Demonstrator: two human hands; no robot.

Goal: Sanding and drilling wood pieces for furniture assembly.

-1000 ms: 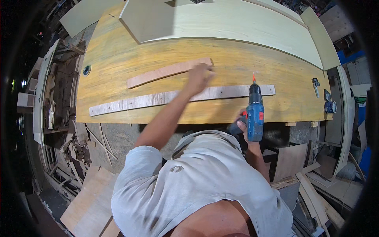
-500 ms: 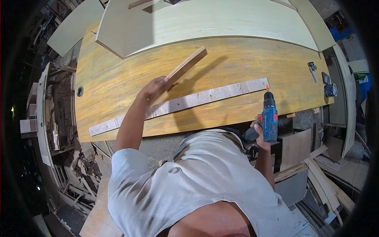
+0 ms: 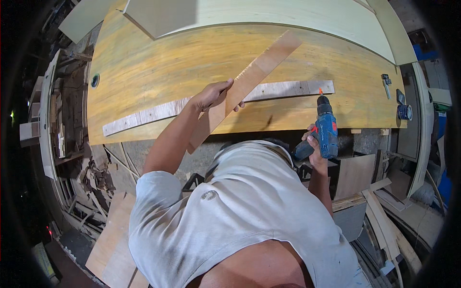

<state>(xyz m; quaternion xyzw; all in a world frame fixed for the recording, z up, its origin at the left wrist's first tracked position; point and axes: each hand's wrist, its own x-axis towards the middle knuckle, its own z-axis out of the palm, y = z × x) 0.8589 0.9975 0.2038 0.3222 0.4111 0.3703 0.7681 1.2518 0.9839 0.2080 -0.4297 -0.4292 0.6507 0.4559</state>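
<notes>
My left hand (image 3: 214,96) is closed around the middle of a thin brown wooden strip (image 3: 261,67), its broad face turned up and its length slanting from lower left to upper right. Beneath it, a pale whitish wooden strip (image 3: 288,89) with several dark holes or screw spots lies along the near part of the yellow workbench (image 3: 158,62). My right hand (image 3: 314,144) grips the handle of a blue cordless drill (image 3: 327,129). The drill's orange-red tip points away from me, over the right end of the pale strip; whether it touches is unclear.
Large pale panels (image 3: 269,17) stand along the bench's far side. At the right end are a small clamp-like tool (image 3: 386,85) and a dark blue round container (image 3: 404,112). A round hole with a rim (image 3: 95,80) is at the left. Wood scraps (image 3: 382,216) lie at lower right.
The brown strip has turned from its narrow edge to show its broad face, and my left hand has moved right with it. My view has shifted slightly; the drill stays in my right hand.
</notes>
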